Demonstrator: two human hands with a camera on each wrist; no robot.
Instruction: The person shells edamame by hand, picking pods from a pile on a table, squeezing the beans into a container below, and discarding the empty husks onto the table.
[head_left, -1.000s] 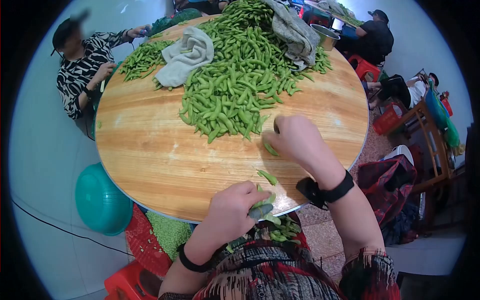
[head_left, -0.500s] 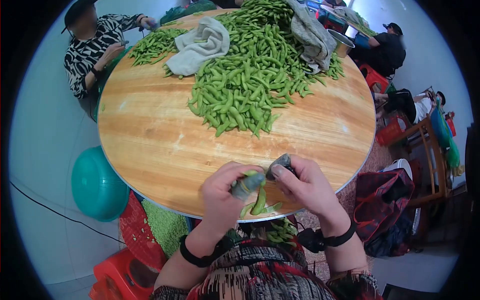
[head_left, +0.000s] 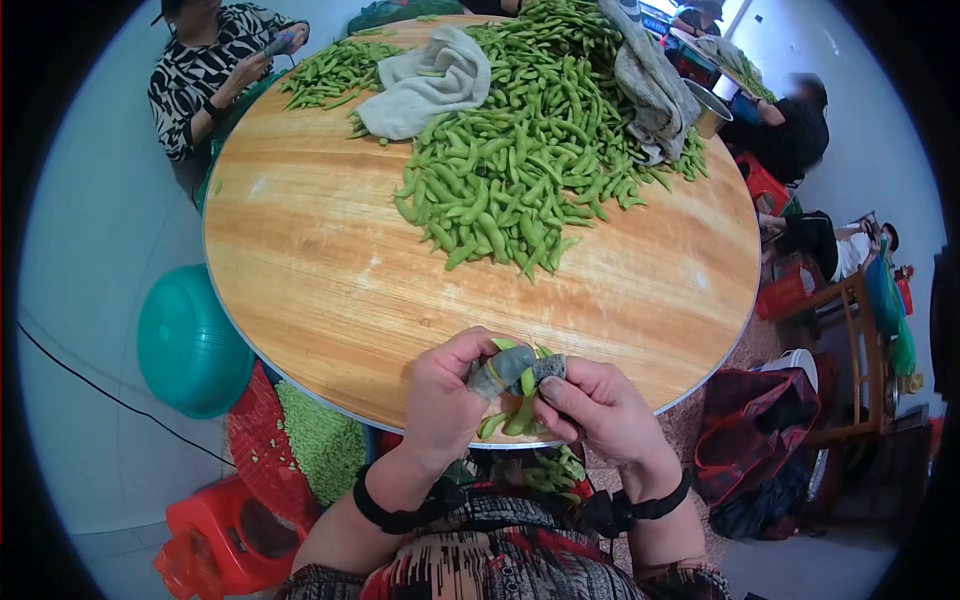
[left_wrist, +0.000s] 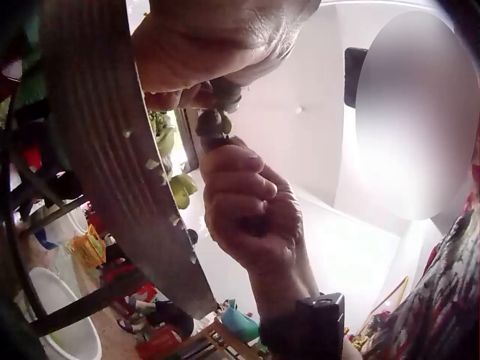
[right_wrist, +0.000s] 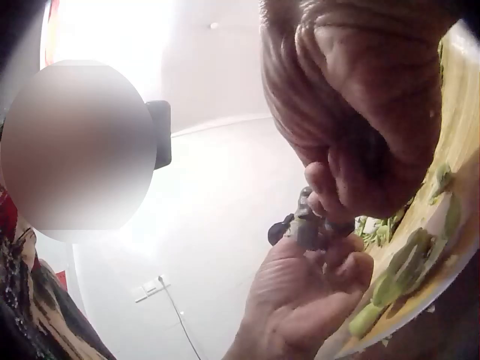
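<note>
Close together at the table's near edge, my left hand (head_left: 440, 405) and right hand (head_left: 612, 412) meet over a green edamame pod (head_left: 528, 382). The left hand holds the pod under a grey thumb cover (head_left: 503, 370) with a yellow band. A dark grey cover (head_left: 550, 369) sits on a right fingertip, and the right thumb and finger pinch at the pod's end. In the right wrist view the covered fingertips (right_wrist: 306, 231) touch; the curled hands mostly hide the pod. Below them, loose pods (head_left: 521, 417) lie at the rim.
A large heap of edamame pods (head_left: 510, 190) covers the far middle of the round wooden table (head_left: 300, 290), with cloths (head_left: 430, 85) on it. More pods (head_left: 553, 472) lie on my lap. Shelled beans (head_left: 318, 440) and a teal basin (head_left: 193, 342) are at left. Other people sit around.
My right hand has come back from the heap's near side to the left hand, and both now meet at the pod. The head view has shifted slightly.
</note>
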